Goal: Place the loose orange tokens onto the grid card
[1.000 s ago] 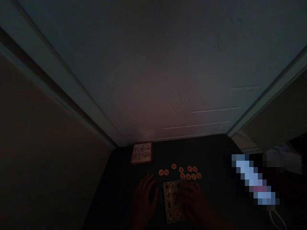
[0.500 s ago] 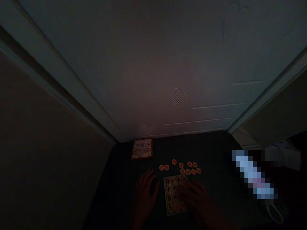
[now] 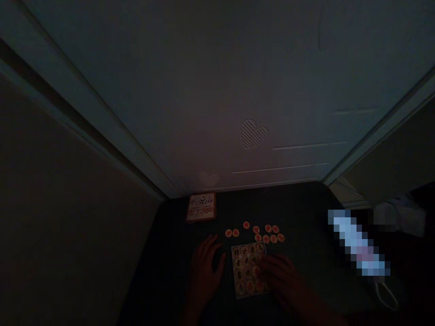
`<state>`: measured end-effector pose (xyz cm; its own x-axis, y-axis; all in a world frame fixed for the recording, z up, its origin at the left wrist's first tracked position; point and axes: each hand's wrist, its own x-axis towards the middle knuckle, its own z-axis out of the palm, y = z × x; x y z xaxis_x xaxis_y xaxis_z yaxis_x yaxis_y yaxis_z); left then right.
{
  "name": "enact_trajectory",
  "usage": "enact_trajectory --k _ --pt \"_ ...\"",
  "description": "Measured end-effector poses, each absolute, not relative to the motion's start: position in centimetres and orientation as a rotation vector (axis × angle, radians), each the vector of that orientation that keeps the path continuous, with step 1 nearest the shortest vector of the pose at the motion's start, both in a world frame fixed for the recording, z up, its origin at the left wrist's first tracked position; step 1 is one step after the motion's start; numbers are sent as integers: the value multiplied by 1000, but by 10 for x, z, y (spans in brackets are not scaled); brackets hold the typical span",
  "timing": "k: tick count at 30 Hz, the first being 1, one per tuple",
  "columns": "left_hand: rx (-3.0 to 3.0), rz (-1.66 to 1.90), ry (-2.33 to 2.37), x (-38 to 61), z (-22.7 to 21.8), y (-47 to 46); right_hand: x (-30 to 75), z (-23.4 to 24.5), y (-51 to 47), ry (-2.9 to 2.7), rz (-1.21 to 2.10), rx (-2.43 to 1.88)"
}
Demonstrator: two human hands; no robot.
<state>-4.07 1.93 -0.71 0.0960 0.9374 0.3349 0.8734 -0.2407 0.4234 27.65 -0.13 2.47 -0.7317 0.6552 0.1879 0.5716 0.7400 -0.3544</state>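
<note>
The person's left hand (image 3: pixel 205 274) lies on the dark desk (image 3: pixel 170 267) with its fingers (image 3: pixel 211 244) spread apart, just beside the grid card (image 3: pixel 247 267) and not touching it. The right hand (image 3: pixel 280 276) sits over the card's lower right corner, its fingers (image 3: pixel 268 265) loosely together on the surface; the dimness hides whether they pinch anything. Round orange-and-cream tokens (image 3: pixel 265 238) lie in a loose cluster just beyond the card, and the card's grid cells show dark figures and orange circles. Farther off, near the white door (image 3: pixel 253 134) with its heart pattern, sits a flat square box (image 3: pixel 200 207) with a red edge and printed top; its contents cannot be seen. A blurred object (image 3: pixel 358 242) lies at right.
</note>
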Motion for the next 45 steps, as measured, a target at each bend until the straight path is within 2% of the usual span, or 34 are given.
enact_trajectory --k 10,20,32,45 --pt "2243 866 1843 -41 -7 20 267 20 4 -2617 231 -939" --pt "2231 832 1862 -43 -13 18 285 19 -3 -2440 409 -997" --pt "2259 868 1844 -41 -11 19 324 -1 57 -1944 455 -1385" --pt "2245 868 1839 -42 -12 19 315 -10 74 -2153 397 -1269"
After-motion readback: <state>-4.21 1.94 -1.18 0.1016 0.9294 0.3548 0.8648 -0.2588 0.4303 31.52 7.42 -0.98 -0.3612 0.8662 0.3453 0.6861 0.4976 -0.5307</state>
